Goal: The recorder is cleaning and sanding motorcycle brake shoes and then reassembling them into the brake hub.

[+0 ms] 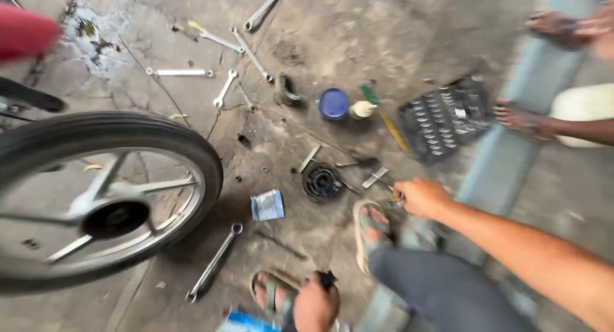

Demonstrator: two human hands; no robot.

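Two hands working low over floor: right hand (422,197) pinching small tool beside spring (322,181), left hand (315,304) gripping dark part (328,279); wheel (96,197) waiting nearby.

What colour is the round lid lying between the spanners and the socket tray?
Blue: the lid shows best in the head view, the only one.

A blue round lid (333,103) lies above the black ribbed disc (322,181). Left of the disc lies a pale blue packet (267,205); farther left, a black tyre (96,130).
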